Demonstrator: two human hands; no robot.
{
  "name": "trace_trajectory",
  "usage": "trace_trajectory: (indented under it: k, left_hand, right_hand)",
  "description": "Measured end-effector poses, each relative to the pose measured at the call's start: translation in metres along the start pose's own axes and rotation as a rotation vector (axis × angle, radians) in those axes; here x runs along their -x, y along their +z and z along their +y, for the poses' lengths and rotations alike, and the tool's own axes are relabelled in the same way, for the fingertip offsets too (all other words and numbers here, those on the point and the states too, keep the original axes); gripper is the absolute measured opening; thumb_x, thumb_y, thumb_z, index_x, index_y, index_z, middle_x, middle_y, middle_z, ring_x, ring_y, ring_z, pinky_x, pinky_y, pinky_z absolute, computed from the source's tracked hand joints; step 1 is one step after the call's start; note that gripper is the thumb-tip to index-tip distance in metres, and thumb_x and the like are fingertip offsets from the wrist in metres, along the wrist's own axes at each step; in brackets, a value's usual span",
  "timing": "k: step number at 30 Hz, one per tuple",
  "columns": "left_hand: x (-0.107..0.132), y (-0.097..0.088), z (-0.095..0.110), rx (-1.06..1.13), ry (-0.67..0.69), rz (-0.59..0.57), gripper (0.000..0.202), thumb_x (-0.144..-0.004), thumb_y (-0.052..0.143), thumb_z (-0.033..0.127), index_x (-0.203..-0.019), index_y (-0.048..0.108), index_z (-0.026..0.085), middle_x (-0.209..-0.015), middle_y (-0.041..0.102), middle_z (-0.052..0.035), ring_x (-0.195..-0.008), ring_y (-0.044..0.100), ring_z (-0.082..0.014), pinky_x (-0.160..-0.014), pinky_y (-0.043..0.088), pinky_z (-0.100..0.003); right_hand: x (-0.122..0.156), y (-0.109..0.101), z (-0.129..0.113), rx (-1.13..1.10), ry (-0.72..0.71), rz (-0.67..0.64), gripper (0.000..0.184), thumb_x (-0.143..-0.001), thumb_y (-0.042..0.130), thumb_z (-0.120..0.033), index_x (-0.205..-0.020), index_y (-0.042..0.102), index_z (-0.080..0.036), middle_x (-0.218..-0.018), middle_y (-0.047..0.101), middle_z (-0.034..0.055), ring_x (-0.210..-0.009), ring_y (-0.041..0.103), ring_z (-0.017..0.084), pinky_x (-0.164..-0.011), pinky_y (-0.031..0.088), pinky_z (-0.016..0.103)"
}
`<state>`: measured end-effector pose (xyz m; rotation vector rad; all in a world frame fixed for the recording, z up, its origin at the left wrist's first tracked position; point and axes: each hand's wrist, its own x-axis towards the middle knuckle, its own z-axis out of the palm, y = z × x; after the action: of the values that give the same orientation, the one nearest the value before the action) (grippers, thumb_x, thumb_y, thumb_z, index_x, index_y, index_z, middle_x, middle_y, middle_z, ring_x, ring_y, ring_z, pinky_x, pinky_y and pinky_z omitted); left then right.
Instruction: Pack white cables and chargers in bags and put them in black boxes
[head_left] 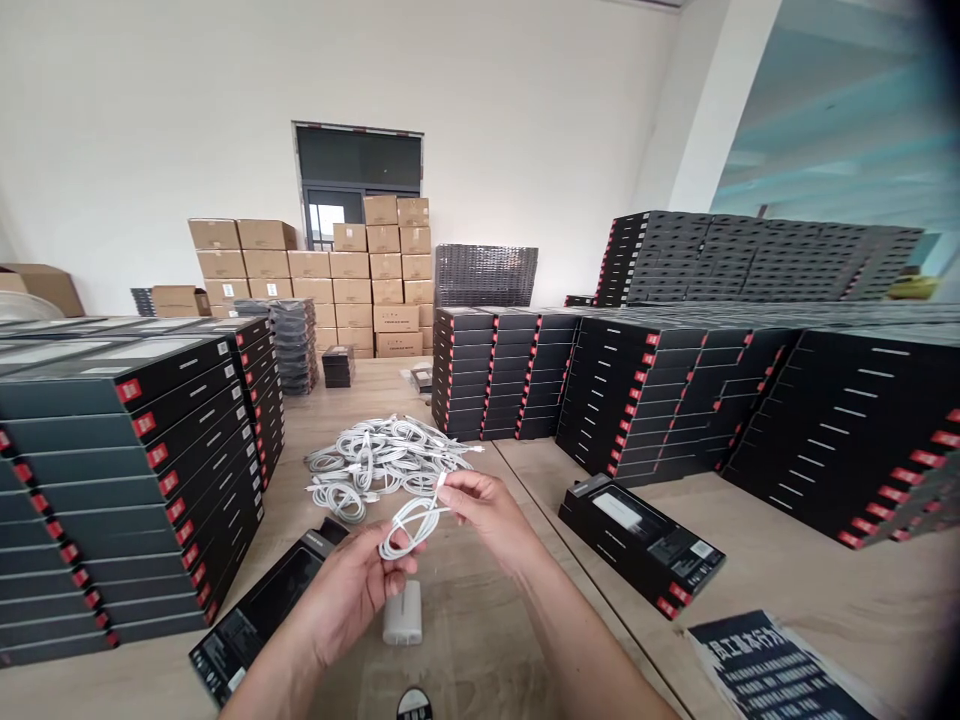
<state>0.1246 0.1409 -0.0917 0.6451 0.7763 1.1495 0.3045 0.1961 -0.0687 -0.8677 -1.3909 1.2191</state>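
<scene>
A coiled white cable (pixel 414 522) is held up between both hands, above the wooden table. My left hand (pixel 366 580) is closed on the lower left side of the coil. With a pinch, my right hand (pixel 476 505) grips its upper end near a white connector. Just beyond lies a heap of similar white cables (pixel 375 450). A white power adapter (pixel 403 612) lies on the table below the coil, beside my left hand. Partly hidden under my left forearm is a black box (pixel 262 605) that looks opened at its far end.
Tall stacks of black boxes stand at the left (pixel 180 470) and right (pixel 630 400). One black box (pixel 637 540) lies on the right, near a dark printed sheet (pixel 780 665). Cardboard cartons (pixel 330 290) are piled by the window. A seam (pixel 570 560) crosses the table.
</scene>
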Motion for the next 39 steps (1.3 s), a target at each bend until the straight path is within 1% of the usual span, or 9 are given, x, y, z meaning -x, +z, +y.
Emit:
trace_trajectory:
  k: [9, 15, 18, 21, 24, 26, 31, 36, 39]
  left_hand:
    - [0.003, 0.001, 0.002, 0.032, 0.016, -0.057, 0.022, -0.086, 0.065, 0.028, -0.088, 0.073, 0.007, -0.094, 0.071, -0.0151, -0.067, 0.060, -0.0112, -0.060, 0.050, -0.019]
    - [0.000, -0.003, 0.001, 0.044, 0.037, -0.023, 0.017, -0.084, 0.068, 0.026, -0.089, 0.071, 0.010, -0.091, 0.072, -0.0145, -0.068, 0.062, -0.0124, -0.059, 0.049, -0.020]
    - [-0.003, -0.004, 0.000, 0.062, 0.102, 0.006, 0.020, -0.079, 0.074, 0.026, -0.092, 0.070, 0.013, -0.091, 0.072, -0.0125, -0.070, 0.063, -0.0132, -0.058, 0.046, -0.020]
    - [-0.006, -0.005, -0.002, 0.051, 0.162, 0.038, 0.028, -0.072, 0.080, 0.032, -0.091, 0.069, 0.014, -0.089, 0.071, -0.0099, -0.072, 0.062, -0.0138, -0.058, 0.045, -0.021]
    - [-0.009, -0.008, -0.004, -0.039, 0.209, 0.085, 0.038, -0.065, 0.084, 0.041, -0.088, 0.069, 0.015, -0.086, 0.069, -0.0069, -0.073, 0.061, -0.0144, -0.060, 0.044, -0.022]
    - [-0.011, -0.011, -0.006, -0.195, 0.272, 0.121, 0.040, -0.066, 0.081, 0.049, -0.082, 0.068, 0.015, -0.080, 0.068, -0.0052, -0.071, 0.059, -0.0145, -0.060, 0.042, -0.023]
    - [-0.015, -0.018, -0.009, -0.539, 0.368, 0.113, 0.041, -0.077, 0.066, 0.057, -0.075, 0.064, 0.016, -0.071, 0.066, -0.0034, -0.066, 0.054, -0.0151, -0.062, 0.041, -0.027]
    - [-0.013, -0.016, -0.010, -0.378, 0.261, 0.015, 0.040, -0.072, 0.073, 0.055, -0.083, 0.064, 0.017, -0.084, 0.066, -0.0034, -0.074, 0.061, -0.0165, -0.060, 0.041, -0.025]
    - [-0.010, -0.012, -0.008, -0.240, 0.193, -0.037, 0.040, -0.069, 0.077, 0.051, -0.086, 0.063, 0.017, -0.085, 0.067, -0.0033, -0.071, 0.062, -0.0145, -0.058, 0.039, -0.023]
  right_hand:
    - [-0.001, 0.009, 0.003, -0.182, -0.058, 0.137, 0.032, -0.074, 0.073, -0.052, -0.074, 0.060, -0.022, -0.074, 0.071, 0.0016, -0.063, 0.062, 0.017, -0.054, 0.043, 0.026]
    - [-0.006, 0.004, 0.012, -0.049, -0.083, 0.186, 0.031, -0.073, 0.075, -0.048, -0.083, 0.063, -0.021, -0.073, 0.069, 0.0018, -0.063, 0.062, 0.018, -0.056, 0.044, 0.029]
    - [-0.006, 0.001, 0.015, 0.170, -0.202, 0.210, 0.024, -0.074, 0.075, -0.042, -0.086, 0.065, -0.023, -0.073, 0.067, 0.0004, -0.064, 0.060, 0.019, -0.061, 0.045, 0.032]
    - [-0.002, 0.000, 0.012, 0.589, -0.421, 0.059, 0.006, -0.081, 0.069, -0.032, -0.080, 0.071, -0.027, -0.080, 0.069, 0.0021, -0.076, 0.060, 0.022, -0.072, 0.044, 0.036]
    - [0.004, 0.002, 0.006, 0.934, -0.559, -0.042, 0.015, -0.084, 0.065, -0.025, -0.070, 0.071, -0.027, -0.085, 0.068, 0.0043, -0.085, 0.057, 0.024, -0.077, 0.041, 0.037]
    - [0.007, 0.005, 0.003, 1.011, -0.517, -0.026, 0.017, -0.085, 0.061, -0.024, -0.070, 0.068, -0.026, -0.079, 0.066, 0.0037, -0.076, 0.056, 0.021, -0.070, 0.040, 0.034]
    - [0.013, 0.020, 0.005, 0.714, -0.273, 0.016, 0.019, -0.091, 0.050, -0.030, -0.075, 0.057, -0.023, -0.060, 0.057, -0.0035, -0.054, 0.049, 0.015, -0.056, 0.036, 0.027]
    - [0.013, 0.031, 0.010, 0.370, -0.156, 0.010, 0.023, -0.092, 0.050, -0.036, -0.074, 0.052, -0.022, -0.053, 0.054, -0.0056, -0.052, 0.052, 0.013, -0.058, 0.040, 0.025]
    - [0.012, 0.032, 0.009, 0.167, -0.053, -0.036, 0.025, -0.089, 0.054, -0.041, -0.073, 0.053, -0.021, -0.056, 0.058, -0.0045, -0.052, 0.053, 0.011, -0.050, 0.034, 0.022]
